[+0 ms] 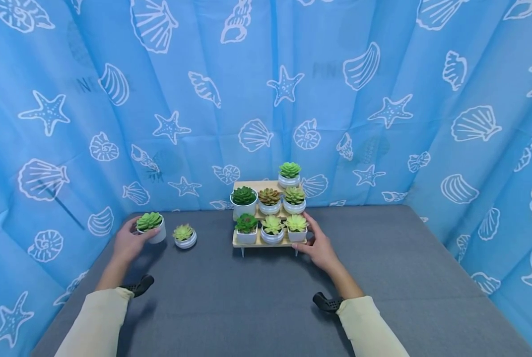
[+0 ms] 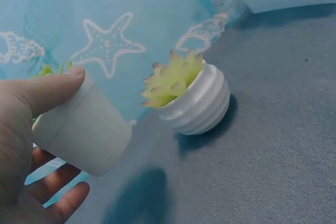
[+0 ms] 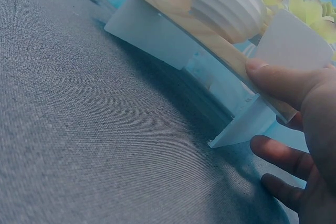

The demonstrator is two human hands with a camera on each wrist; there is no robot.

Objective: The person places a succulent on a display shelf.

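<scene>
My left hand [image 1: 130, 240] holds a potted succulent [image 1: 151, 227] in a smooth white pot, thumb on its rim. In the left wrist view, the pot [image 2: 86, 127] is tilted and its shadow lies apart on the cloth. Just right of it, a small succulent in a ribbed white pot [image 1: 185, 237] stands on the table. With my right hand [image 1: 320, 248] I grip the right end of a tiered wooden plant stand [image 1: 260, 243]. The right wrist view shows the thumb on the lower board's edge [image 3: 223, 45], other fingers lower down, partly hidden.
Several potted succulents fill the stand's lower and middle tiers; one light green succulent [image 1: 290, 174] sits at the top tier's right end. White supports [image 3: 247, 121] hold the lower board above the grey tablecloth [image 1: 230, 302]. A blue shell-patterned curtain [image 1: 266, 99] hangs behind and at both sides.
</scene>
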